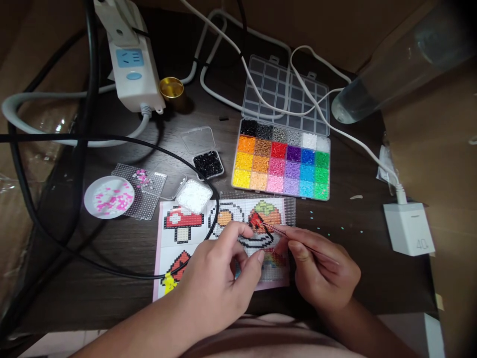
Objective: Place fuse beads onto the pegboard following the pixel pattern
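A pair of tweezers (298,241) is pinched in my right hand (324,273), its tips over red and black beads (257,223) beside an orange, green-topped design. These lie on a clear pegboard (291,206) on top of a printed pattern sheet (201,237) with pixel pictures such as a red mushroom. My left hand (227,271) hovers over the sheet's middle with thumb and index finger apart, holding nothing I can see. It hides part of the sheet. Past both hands stands an open compartment box of coloured beads (281,161).
Small boxes of black beads (207,164) and white beads (194,196) stand left of centre, near a dish of pink and white beads (109,197). A power strip (134,64), a gold cup (172,89), a white charger (408,228) and a black cable (149,144) surround the work.
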Motion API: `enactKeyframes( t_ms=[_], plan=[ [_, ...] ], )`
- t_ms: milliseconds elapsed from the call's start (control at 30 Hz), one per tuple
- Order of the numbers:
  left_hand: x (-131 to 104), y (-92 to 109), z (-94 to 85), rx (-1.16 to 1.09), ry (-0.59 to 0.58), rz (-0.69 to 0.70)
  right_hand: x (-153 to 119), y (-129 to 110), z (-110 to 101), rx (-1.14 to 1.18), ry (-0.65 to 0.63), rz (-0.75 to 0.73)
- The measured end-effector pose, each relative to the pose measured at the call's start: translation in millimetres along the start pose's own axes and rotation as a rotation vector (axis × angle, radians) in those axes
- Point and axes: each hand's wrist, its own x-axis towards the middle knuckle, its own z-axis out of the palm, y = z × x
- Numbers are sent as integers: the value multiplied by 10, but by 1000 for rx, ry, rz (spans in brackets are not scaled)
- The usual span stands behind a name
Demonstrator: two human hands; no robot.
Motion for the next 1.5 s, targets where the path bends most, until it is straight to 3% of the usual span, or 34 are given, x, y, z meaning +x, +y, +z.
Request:
enactKeyframes(
  t_ms=[1500],
  plan=[
    [-30, 6, 11, 40, 32, 52, 14, -6, 24, -13, -9, -41]
  ],
)
